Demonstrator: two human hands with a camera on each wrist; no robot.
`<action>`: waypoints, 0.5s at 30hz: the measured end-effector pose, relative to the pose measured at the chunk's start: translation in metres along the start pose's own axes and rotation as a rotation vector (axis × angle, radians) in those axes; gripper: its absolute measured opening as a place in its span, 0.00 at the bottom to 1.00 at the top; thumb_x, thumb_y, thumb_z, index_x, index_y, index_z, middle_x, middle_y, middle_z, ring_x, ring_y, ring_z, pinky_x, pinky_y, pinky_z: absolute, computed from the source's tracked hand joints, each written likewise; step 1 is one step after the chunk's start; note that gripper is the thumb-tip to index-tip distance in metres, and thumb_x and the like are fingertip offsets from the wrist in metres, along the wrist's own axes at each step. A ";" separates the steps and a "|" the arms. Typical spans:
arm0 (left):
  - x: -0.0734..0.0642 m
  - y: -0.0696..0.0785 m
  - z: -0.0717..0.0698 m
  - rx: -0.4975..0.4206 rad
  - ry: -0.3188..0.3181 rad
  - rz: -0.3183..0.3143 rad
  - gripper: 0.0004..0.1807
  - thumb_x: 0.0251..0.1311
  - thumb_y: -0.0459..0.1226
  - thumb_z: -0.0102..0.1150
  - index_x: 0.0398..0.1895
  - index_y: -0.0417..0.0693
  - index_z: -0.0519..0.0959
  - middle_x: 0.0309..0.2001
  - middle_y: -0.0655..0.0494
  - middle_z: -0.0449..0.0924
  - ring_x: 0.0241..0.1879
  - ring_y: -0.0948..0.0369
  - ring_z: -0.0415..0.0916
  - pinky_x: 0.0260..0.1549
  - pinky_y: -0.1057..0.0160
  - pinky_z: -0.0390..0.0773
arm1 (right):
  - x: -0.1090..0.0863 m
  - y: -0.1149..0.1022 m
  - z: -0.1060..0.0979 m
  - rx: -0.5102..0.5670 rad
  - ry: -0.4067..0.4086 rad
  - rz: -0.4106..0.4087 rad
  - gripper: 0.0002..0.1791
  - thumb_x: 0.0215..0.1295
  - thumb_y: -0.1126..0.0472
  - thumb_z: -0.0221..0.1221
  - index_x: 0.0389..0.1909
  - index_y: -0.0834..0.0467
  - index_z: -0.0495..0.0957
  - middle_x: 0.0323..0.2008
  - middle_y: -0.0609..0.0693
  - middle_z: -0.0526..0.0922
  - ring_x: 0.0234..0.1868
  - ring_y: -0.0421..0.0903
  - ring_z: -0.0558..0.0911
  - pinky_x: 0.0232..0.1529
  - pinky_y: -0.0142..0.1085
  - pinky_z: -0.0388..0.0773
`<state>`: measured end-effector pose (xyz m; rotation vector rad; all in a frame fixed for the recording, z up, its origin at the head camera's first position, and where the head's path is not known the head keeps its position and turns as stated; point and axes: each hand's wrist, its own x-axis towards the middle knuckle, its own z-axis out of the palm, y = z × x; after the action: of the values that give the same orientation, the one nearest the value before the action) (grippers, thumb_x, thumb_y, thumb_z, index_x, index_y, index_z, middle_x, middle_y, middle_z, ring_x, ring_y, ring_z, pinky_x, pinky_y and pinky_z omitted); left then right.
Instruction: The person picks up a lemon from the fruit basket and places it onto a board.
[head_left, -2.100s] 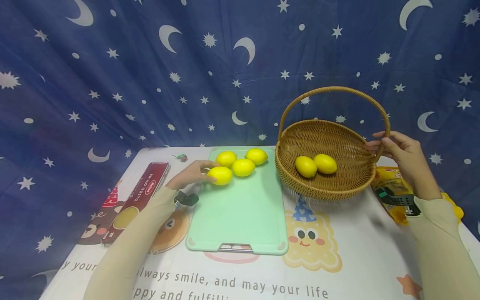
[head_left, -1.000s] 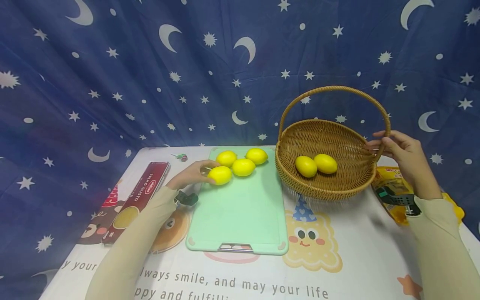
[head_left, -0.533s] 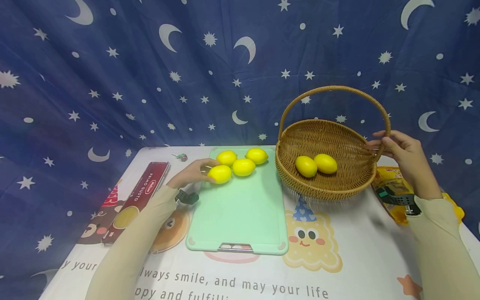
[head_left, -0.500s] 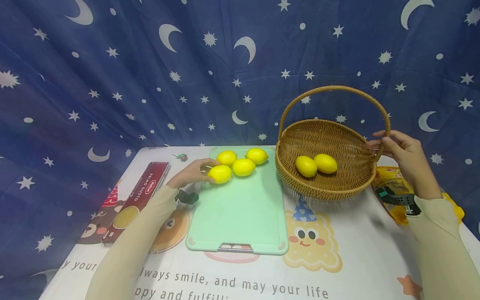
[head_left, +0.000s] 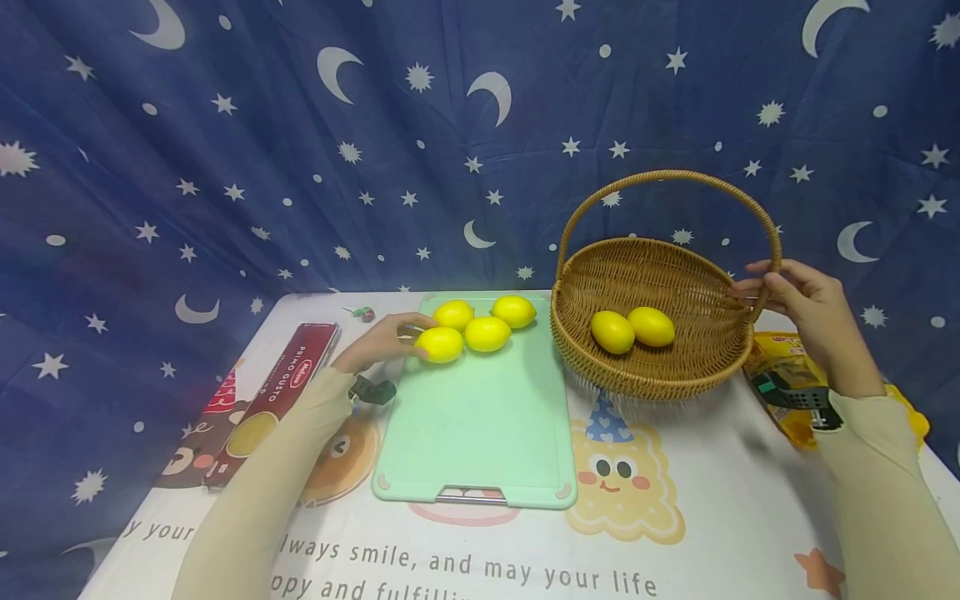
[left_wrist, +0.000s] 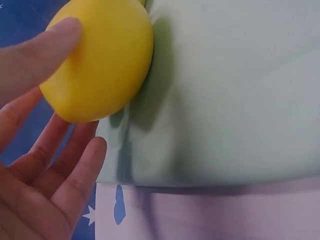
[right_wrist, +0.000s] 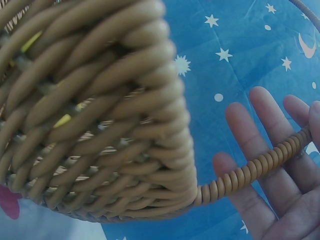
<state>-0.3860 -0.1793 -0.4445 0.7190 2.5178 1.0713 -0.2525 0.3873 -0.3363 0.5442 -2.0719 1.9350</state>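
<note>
My left hand (head_left: pixel 382 340) pinches a yellow lemon (head_left: pixel 439 345) at the upper left of the green cutting board (head_left: pixel 480 425). In the left wrist view the thumb presses on the lemon (left_wrist: pixel 102 65), and the lower fingers are spread below it. Several lemons sit together on the board, one of them right beside the held lemon (head_left: pixel 487 334). To the right stands a wicker basket (head_left: pixel 652 383), tilted towards me with two lemons (head_left: pixel 632 330) inside. My right hand (head_left: pixel 810 304) holds the basket's handle near its right base; the right wrist view shows fingers behind the handle (right_wrist: pixel 250 170).
A dark red pasta box (head_left: pixel 292 375) lies on the left of the white printed tablecloth (head_left: pixel 525 542). Behind the board's left corner is a small wrapped lollipop (head_left: pixel 365 314). A yellow packet (head_left: pixel 783 375) lies under the right forearm. A starry blue curtain (head_left: pixel 420 150) hangs behind.
My left hand and the pinched lemon have shifted slightly upward in the head view. The basket, the lemons inside it and my right hand have hardly moved.
</note>
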 end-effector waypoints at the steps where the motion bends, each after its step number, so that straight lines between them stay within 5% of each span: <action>1: -0.012 0.012 -0.015 -0.054 -0.044 0.019 0.31 0.56 0.31 0.62 0.65 0.39 0.66 0.66 0.41 0.64 0.65 0.40 0.63 0.62 0.44 0.66 | 0.000 0.000 0.000 -0.007 0.002 0.003 0.15 0.71 0.64 0.46 0.53 0.65 0.73 0.39 0.46 0.87 0.42 0.36 0.85 0.44 0.20 0.77; 2: -0.025 0.029 -0.022 -0.113 -0.079 0.029 0.32 0.55 0.34 0.64 0.64 0.40 0.67 0.66 0.42 0.65 0.65 0.41 0.63 0.63 0.46 0.67 | 0.000 0.000 0.000 -0.013 0.004 0.006 0.15 0.71 0.64 0.46 0.53 0.65 0.73 0.38 0.45 0.87 0.41 0.36 0.85 0.44 0.20 0.77; 5: -0.038 0.055 -0.014 -0.136 -0.025 0.051 0.30 0.54 0.34 0.65 0.61 0.39 0.69 0.63 0.41 0.68 0.62 0.41 0.66 0.61 0.45 0.69 | 0.000 -0.001 0.000 -0.029 0.008 0.015 0.16 0.71 0.63 0.46 0.54 0.65 0.73 0.39 0.45 0.87 0.41 0.36 0.84 0.44 0.20 0.77; 8: -0.037 0.056 -0.004 -0.134 0.055 0.039 0.29 0.52 0.31 0.65 0.60 0.39 0.71 0.61 0.41 0.70 0.61 0.41 0.67 0.60 0.43 0.69 | 0.000 -0.001 0.000 -0.024 0.007 0.017 0.16 0.71 0.63 0.46 0.54 0.65 0.73 0.39 0.45 0.87 0.42 0.36 0.84 0.44 0.20 0.77; 15: -0.028 0.035 -0.004 -0.154 0.032 0.041 0.31 0.53 0.34 0.66 0.61 0.42 0.70 0.63 0.43 0.68 0.62 0.42 0.66 0.61 0.45 0.68 | 0.000 -0.002 0.000 -0.010 0.004 0.015 0.15 0.71 0.64 0.46 0.53 0.65 0.73 0.38 0.45 0.87 0.41 0.36 0.85 0.44 0.20 0.77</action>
<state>-0.3530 -0.1764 -0.4133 0.7176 2.4239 1.2837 -0.2517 0.3871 -0.3350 0.5236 -2.0877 1.9305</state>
